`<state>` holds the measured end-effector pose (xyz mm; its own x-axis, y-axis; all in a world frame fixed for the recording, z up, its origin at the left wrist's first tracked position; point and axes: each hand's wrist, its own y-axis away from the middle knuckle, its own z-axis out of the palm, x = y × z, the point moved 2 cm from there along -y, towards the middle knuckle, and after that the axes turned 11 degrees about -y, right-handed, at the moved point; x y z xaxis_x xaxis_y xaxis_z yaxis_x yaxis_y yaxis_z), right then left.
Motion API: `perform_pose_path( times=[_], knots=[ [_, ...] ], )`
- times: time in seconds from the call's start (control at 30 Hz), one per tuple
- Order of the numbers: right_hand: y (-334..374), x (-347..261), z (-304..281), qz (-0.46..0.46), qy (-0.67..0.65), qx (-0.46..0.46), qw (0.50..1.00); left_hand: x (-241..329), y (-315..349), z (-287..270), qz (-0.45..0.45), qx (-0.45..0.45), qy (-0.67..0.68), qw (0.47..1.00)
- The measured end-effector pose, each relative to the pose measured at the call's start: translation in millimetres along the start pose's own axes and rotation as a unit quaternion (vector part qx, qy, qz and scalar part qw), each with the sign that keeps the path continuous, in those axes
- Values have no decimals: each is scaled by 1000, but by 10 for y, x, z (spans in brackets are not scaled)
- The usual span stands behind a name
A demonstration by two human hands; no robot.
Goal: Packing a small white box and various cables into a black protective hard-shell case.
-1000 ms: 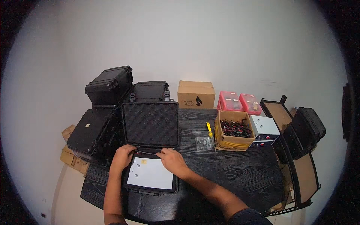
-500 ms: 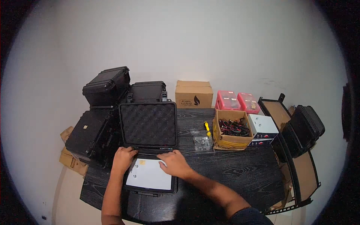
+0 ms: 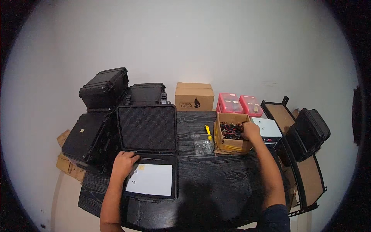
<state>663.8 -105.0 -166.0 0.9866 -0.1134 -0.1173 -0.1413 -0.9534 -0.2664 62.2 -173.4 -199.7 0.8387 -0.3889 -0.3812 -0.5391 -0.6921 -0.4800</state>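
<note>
An open black hard case (image 3: 148, 152) lies on the dark wooden table (image 3: 216, 181), its foam-lined lid standing up. A white sheet (image 3: 151, 179) covers the case's bottom half. My left hand (image 3: 124, 164) rests on the case's left edge at the sheet's top corner, fingers curled. My right hand (image 3: 251, 130) reaches into an open cardboard box (image 3: 230, 133) full of red and black cables, at its right side. Whether its fingers hold a cable cannot be seen.
Several shut black cases (image 3: 104, 87) are stacked at the table's left. A shut cardboard box (image 3: 194, 96) and two red plastic boxes (image 3: 239, 103) stand at the back. A yellow tool (image 3: 208, 130) and a clear bag (image 3: 203, 145) lie mid-table. A white box (image 3: 266, 129) and black bags (image 3: 309, 129) sit right.
My right hand left the case's white sheet and moved right into the cardboard box of cables. My left hand stayed at the case's left edge.
</note>
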Motion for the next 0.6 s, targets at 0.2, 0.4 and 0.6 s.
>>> perform_pose_path(
  times=[0.2, 0.4, 0.6],
  knots=[
    [-105, -57, 79, -7, 57, -85, 995, 132, 35, -51, 31, -86, -34, 995],
    [-272, 394, 360, -52, 83, -173, 980, 199, -54, 2, 12, -130, 31, 991],
    [-128, -75, 0, -25, 7, -129, 991, 190, 23, -8, -42, -122, 62, 990]
  ],
)
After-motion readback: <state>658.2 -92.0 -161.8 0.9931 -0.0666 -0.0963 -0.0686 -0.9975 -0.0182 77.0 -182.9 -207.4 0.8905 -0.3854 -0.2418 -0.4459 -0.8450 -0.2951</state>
